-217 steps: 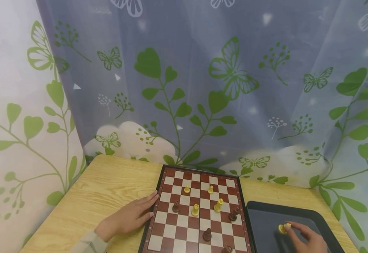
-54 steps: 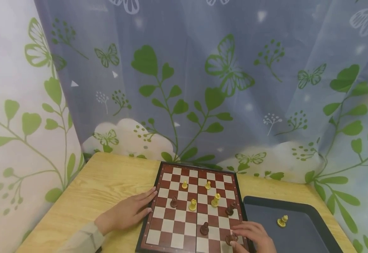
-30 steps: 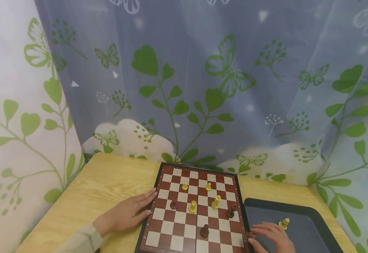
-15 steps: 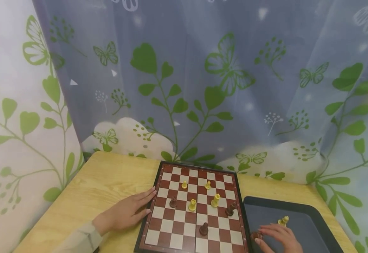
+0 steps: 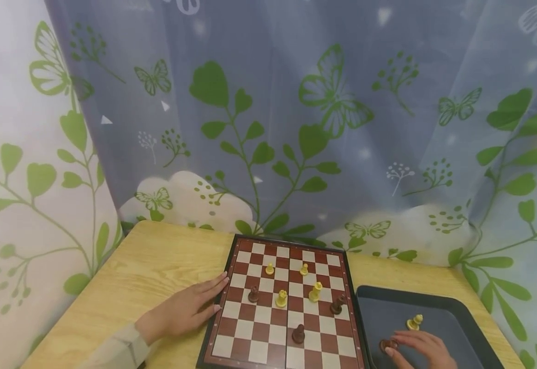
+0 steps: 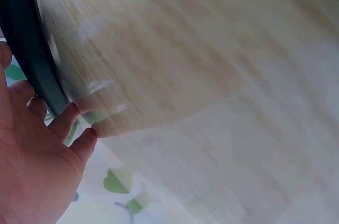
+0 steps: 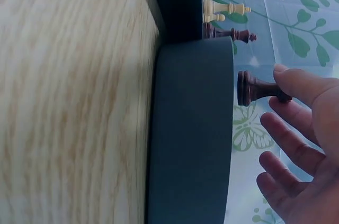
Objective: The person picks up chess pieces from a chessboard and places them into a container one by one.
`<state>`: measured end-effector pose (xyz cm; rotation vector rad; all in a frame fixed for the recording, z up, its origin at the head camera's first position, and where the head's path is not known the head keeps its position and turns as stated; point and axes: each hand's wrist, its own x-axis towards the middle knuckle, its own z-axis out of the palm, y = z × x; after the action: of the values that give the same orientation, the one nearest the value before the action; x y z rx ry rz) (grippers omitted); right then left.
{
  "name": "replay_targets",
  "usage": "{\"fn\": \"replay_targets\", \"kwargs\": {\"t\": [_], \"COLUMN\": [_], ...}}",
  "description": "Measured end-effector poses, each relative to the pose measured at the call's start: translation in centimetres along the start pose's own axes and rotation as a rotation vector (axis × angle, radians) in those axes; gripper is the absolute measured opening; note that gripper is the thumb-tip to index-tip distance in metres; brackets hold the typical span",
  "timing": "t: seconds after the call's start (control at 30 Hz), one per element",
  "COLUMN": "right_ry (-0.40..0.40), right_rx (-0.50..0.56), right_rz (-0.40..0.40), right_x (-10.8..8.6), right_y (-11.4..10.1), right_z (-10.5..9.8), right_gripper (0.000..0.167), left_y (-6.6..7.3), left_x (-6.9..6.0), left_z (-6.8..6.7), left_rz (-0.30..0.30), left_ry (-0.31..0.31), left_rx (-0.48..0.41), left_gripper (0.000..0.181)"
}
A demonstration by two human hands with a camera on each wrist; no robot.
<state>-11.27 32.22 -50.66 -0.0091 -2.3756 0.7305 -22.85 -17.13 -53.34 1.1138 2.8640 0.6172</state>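
My right hand [image 5: 424,349] pinches a dark brown chess piece [image 5: 386,346] over the dark tray [image 5: 453,307]. In the right wrist view, thumb and fingers hold the brown piece [image 7: 257,89] by its top, its base clear of the tray wall [image 7: 193,128]. Just behind that hand, a yellow piece [image 5: 414,322] lies tilted in the tray. My left hand [image 5: 182,313] rests flat on the table with its fingertips at the left edge of the chessboard [image 5: 261,332]. In the left wrist view, the left hand [image 6: 39,155] touches the board's dark side [image 6: 32,38].
Several yellow and brown pieces stand on the board, among them a tall yellow one [image 5: 315,292], a yellow one [image 5: 281,298], and brown ones at the right [image 5: 337,304], left [image 5: 253,293] and front [image 5: 298,334]. The board and tray sit side by side on a wooden table [image 5: 171,251] before a patterned curtain [image 5: 268,128].
My right hand has let go of the yellow piece in the tray, taken a brown piece from the board's front right corner and carried it right over the tray. The left hand has stayed in place.
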Motion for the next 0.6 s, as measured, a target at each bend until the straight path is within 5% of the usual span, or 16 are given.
{"fn": "replay_targets", "kwargs": {"t": [0.3,0.6], "right_ry": [0.086,-0.018], "right_rx": [0.154,0.186], "right_rz": [-0.29,-0.282], "right_x": [1.2,1.0], "right_y": [2.9,4.5], "right_z": [0.1,-0.2], "right_gripper": [0.039,0.041], "left_y": [-0.1,0.1], "left_x": [0.1,0.0], "left_z": [-0.2,-0.1], "left_rz": [0.003,0.009], "left_ry": [0.02,0.017], "left_rx": [0.001,0.004], "left_gripper": [0.061,0.06]}}
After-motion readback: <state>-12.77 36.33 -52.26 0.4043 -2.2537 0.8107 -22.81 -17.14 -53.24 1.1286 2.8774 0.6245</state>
